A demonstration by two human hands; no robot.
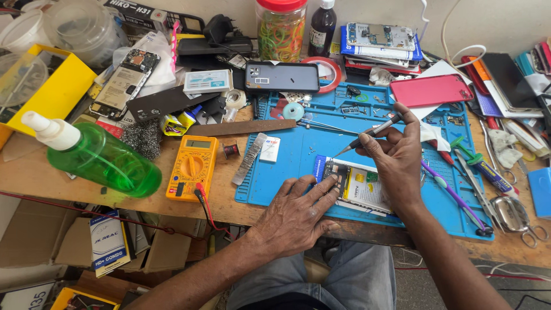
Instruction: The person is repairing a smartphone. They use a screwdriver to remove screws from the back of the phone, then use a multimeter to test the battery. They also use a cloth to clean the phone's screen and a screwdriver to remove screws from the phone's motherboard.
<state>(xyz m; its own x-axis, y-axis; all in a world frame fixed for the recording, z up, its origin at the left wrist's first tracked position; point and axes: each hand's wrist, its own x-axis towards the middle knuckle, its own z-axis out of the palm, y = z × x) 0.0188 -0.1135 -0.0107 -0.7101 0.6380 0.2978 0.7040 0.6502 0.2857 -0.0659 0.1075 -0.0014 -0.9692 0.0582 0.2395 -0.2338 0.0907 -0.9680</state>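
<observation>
On the blue mat [298, 166] in the middle of the bench [34, 172], an opened phone [353, 185] lay flat with its insides showing. The left hand [298, 215] pressed down on the phone's near end, fingers spread flat, holding nothing. The right hand [396, 155] was closed around a thin screwdriver [370, 135], pinched like a pencil, with its tip pointing down just above the phone's top edge. To do this well, I think the left hand should keep the phone from sliding, and the tip should go in straight and softly. A yellow meter [192, 166] sat to the left, and a purple toothbrush [453, 195] lay to the right.
</observation>
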